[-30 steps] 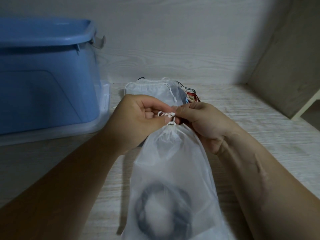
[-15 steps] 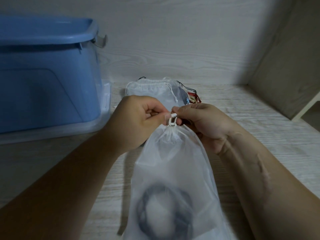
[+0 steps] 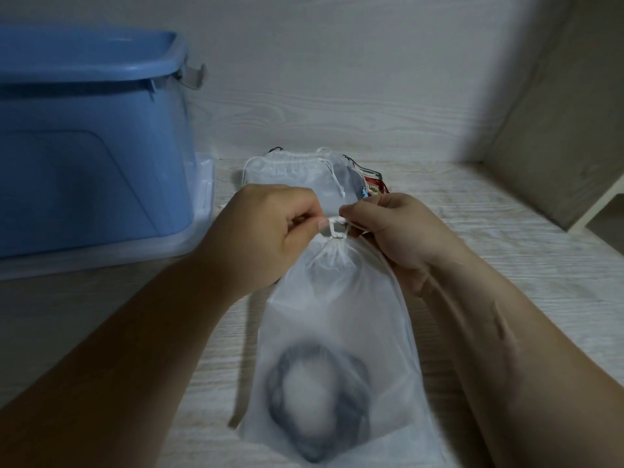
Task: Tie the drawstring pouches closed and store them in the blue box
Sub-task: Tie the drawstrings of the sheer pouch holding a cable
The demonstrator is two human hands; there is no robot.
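Since the earlier frame the cord loop between the hands has opened a little wider. At left stands the blue box [image 3: 94, 136]. The left hand [image 3: 263, 234] pinches the drawstring [image 3: 337, 228] above the gathered neck of the pouch [image 3: 337, 315], which lies on the tabletop [image 3: 506, 265]. The right hand [image 3: 395, 231] pinches the other end. The pouch looks sheer, limp and light, and the thin cord may slip, so it is best gripped at the cinched neck.
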